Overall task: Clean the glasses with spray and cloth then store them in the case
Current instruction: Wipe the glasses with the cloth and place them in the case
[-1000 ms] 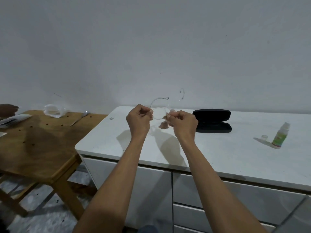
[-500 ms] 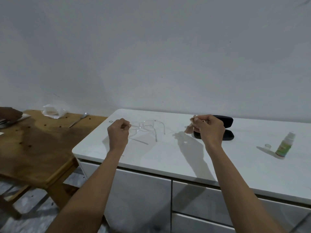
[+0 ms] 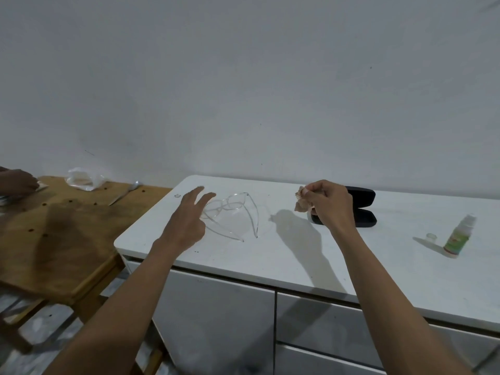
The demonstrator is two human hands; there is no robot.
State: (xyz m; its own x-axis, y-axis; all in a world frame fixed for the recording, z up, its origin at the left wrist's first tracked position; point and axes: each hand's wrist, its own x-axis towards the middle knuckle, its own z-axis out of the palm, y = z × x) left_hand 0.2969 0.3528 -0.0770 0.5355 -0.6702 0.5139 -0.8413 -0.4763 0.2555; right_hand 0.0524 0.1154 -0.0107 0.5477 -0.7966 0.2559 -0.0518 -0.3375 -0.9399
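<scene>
1. Clear-framed glasses (image 3: pixel 232 212) lie on the white surface (image 3: pixel 311 255), temples unfolded, not yet cased.
2. Left hand (image 3: pixel 186 223), at 9 o'clock of them, has fingers spread and holds nothing; contact cannot be told.
3. Right hand (image 3: pixel 328 204), at 3 o'clock, pinches the crumpled cloth (image 3: pixel 301 203).
4. Black case (image 3: pixel 362 209) beyond lies open.
5. Spray bottle (image 3: pixel 458 236) stands uncapped, far 3 o'clock.
6. Judgement: wiping appears done; folding and storing remain.
</scene>
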